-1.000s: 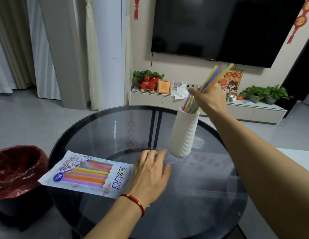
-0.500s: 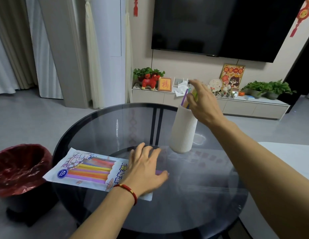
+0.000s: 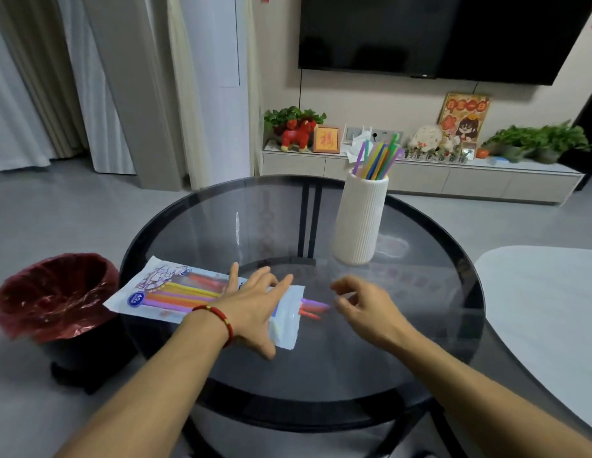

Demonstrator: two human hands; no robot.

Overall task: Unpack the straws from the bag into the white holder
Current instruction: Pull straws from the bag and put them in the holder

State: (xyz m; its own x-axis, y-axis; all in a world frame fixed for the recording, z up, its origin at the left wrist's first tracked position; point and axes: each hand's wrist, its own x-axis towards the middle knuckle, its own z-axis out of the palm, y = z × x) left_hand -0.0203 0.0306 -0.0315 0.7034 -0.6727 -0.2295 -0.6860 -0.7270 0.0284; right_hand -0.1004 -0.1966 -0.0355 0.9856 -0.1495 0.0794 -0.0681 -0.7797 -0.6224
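The straw bag (image 3: 162, 292) lies flat on the round glass table (image 3: 420, 292), its open mouth to the right. My left hand (image 3: 255, 305) presses flat on the bag's right half, fingers spread. A few purple and red straw tips (image 3: 313, 309) stick out of the mouth. My right hand (image 3: 360, 305) hovers just right of those tips, fingers curled and apart, holding nothing. The white ribbed holder (image 3: 360, 223) stands upright at the table's far side with several coloured straws (image 3: 379, 160) in it.
A bin with a red liner (image 3: 53, 295) stands on the floor left of the table. A white tabletop (image 3: 545, 312) juts in at the right. A low cabinet (image 3: 420, 180) with plants and ornaments runs along the far wall under a television.
My right hand let go of the straws in the holder and came down to the bag's mouth. My left hand slid right along the bag. Straw tips now show.
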